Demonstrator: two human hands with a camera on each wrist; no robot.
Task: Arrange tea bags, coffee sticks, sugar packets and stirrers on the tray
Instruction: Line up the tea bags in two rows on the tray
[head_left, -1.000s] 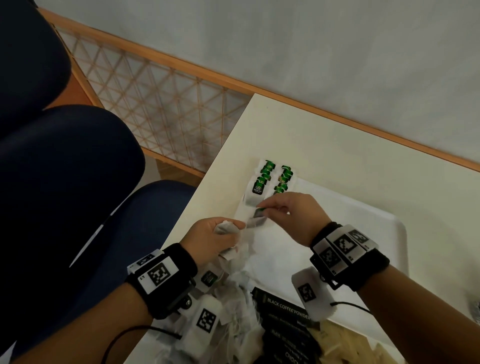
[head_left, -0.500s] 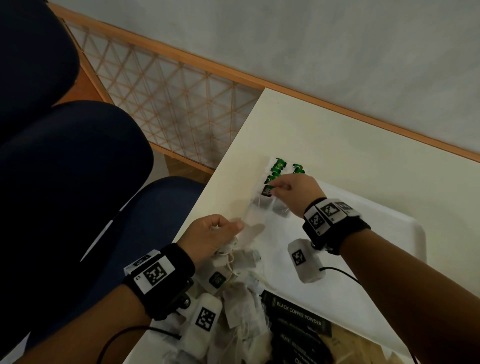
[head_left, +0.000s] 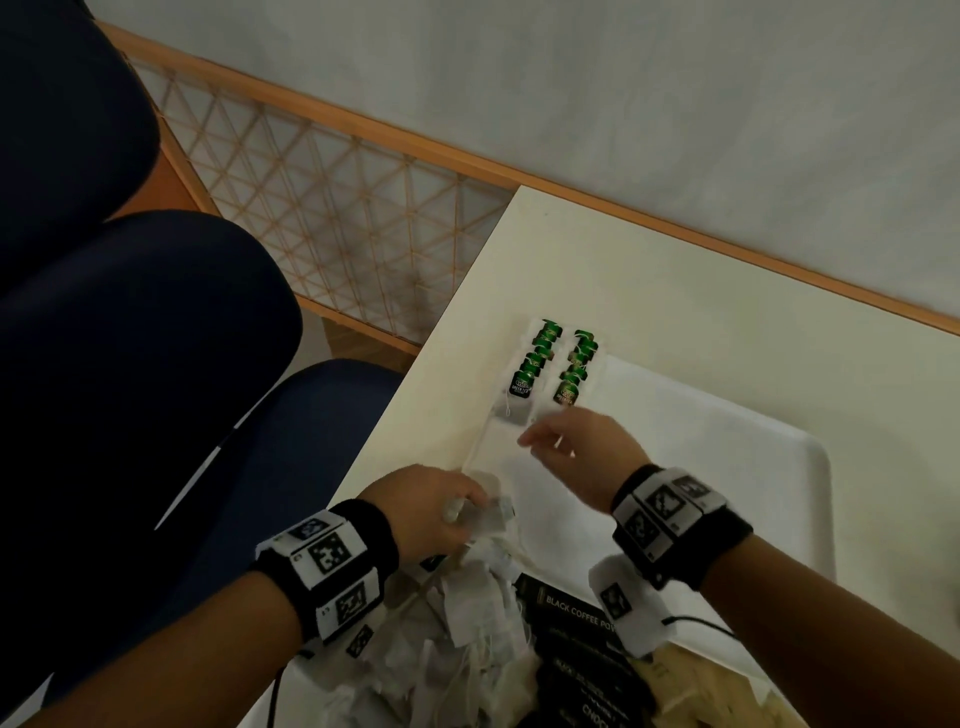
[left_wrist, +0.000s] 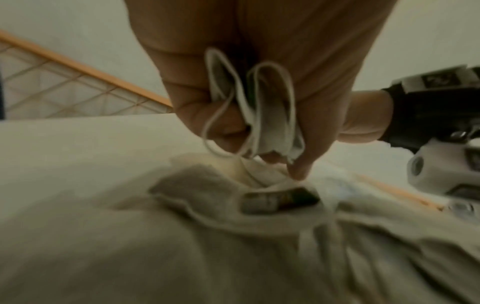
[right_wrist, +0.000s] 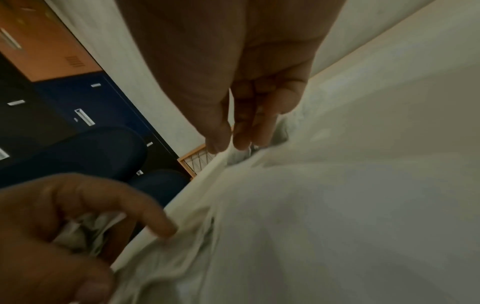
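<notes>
On the table: a cream table (head_left: 649, 291) fills the 3 o'clock half of the head view, its corner pointing toward 12 o'clock
Chairs: dark blue chairs (head_left: 130, 338) stand off the table's edge at 9 o'clock
Tray: a white tray (head_left: 727, 467) lies on the table, its far corner toward 12 o'clock
Loose pile: a heap of pale tea bags (head_left: 478, 623) with strings covers the tray's near part at 6 o'clock
Coffee sticks: black coffee sticks (head_left: 576, 613) lie just beside the heap, toward 5 o'clock, partly under the right wrist camera
Arranged bags: two rows of green-tagged tea bags (head_left: 553, 364) lie side by side at the tray's far corner
Left hand: the left hand (head_left: 426, 504) sits at the tray's 9 o'clock edge over the heap, fingers curled round folded tea bags in hand (left_wrist: 262, 115), a string looping out below the knuckles
Right hand: the right hand (head_left: 582, 452) hovers over bare tray just on the 6 o'clock side of the rows, fingers loosely extended toward them and gripping nothing; the wrist view shows the fingertips (right_wrist: 244, 139) close above a pale bag, contact unclear
</notes>
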